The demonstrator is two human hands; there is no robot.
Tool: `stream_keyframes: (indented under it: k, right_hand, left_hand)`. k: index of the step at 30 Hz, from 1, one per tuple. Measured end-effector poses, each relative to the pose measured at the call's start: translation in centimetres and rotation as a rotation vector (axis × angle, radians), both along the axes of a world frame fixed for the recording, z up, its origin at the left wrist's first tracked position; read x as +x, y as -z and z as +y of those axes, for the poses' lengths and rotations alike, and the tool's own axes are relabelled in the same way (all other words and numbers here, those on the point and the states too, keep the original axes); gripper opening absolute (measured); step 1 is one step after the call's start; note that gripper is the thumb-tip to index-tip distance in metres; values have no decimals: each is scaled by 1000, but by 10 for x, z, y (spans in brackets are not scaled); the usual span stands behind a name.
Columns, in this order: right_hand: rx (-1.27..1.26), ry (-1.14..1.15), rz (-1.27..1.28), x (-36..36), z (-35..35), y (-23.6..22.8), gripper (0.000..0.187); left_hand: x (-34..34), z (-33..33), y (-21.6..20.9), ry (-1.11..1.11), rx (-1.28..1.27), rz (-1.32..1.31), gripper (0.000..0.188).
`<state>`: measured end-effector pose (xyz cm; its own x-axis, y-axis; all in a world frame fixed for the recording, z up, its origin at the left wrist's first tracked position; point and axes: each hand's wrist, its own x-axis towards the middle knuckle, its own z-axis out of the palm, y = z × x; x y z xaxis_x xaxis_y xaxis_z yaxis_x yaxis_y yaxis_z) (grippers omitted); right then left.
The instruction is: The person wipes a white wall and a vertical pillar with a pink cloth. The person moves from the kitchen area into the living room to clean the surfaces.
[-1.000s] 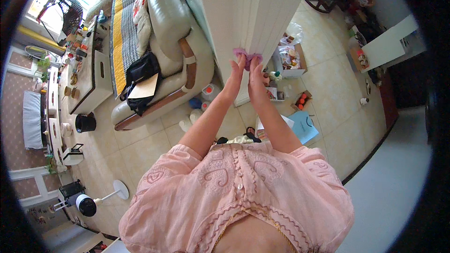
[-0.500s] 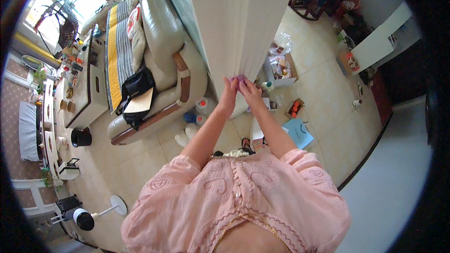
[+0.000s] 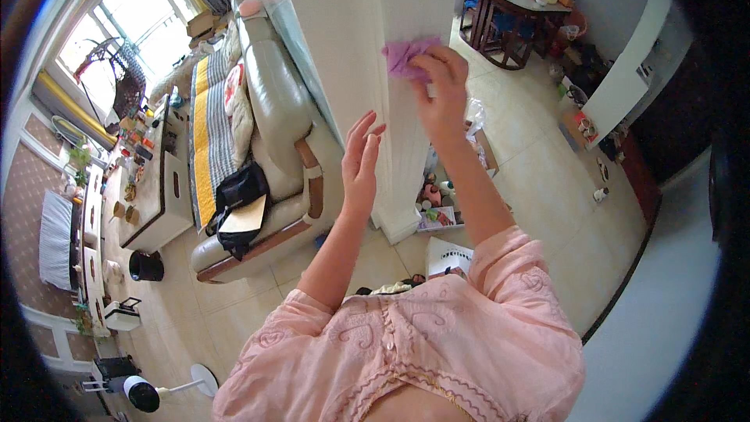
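A crumpled purple cloth [image 3: 408,57] is pressed against the white pillar [image 3: 348,39], high on its right-hand face. My right hand [image 3: 445,94] grips that cloth, fingers bent over it. Lower and to the left, my left hand [image 3: 361,164] is raised beside the pillar with its fingers stretched out and nothing in them. Whether its fingertips touch the pillar, I cannot tell.
Left of the pillar stands a beige leather sofa [image 3: 273,101] with a black bag [image 3: 238,195] on its seat. Boxes of small goods [image 3: 437,203] and a white paper bag [image 3: 449,256] sit at the pillar's foot. A dark wooden table [image 3: 512,12] is at the far right.
Both hands were together on the cloth lower down the pillar. My right hand has carried the cloth upward; my left hand has let go and moved left.
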<state>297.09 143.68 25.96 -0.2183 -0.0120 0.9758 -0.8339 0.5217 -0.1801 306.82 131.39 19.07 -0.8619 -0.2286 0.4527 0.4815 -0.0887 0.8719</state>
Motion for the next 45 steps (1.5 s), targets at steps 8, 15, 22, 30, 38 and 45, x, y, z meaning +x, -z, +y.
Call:
stream_keyframes:
  k: [8,15,22,30,38,45]
  right_hand:
    - [98,-117,-149,-2,8,82,40]
    - [244,-158,-253,5,20,141,36]
    - [-36,-91,-55,-28,16,21,31]
    - [19,7,74,-40,5,11,36]
    - [336,-34,-150,-15,32,148,26]
    - [202,-56,-94,-23,31,91,25]
  left_hand:
    - [-34,6,-21,-284,-313,186,50]
    - [-68,15,-23,-208,-427,289,64]
    - [-70,16,-20,-202,-405,283,66]
    - [-68,23,-21,-398,-532,226,73]
    - [-73,15,-15,-401,-548,169,75]
    - [-77,7,-11,-434,-650,238,75]
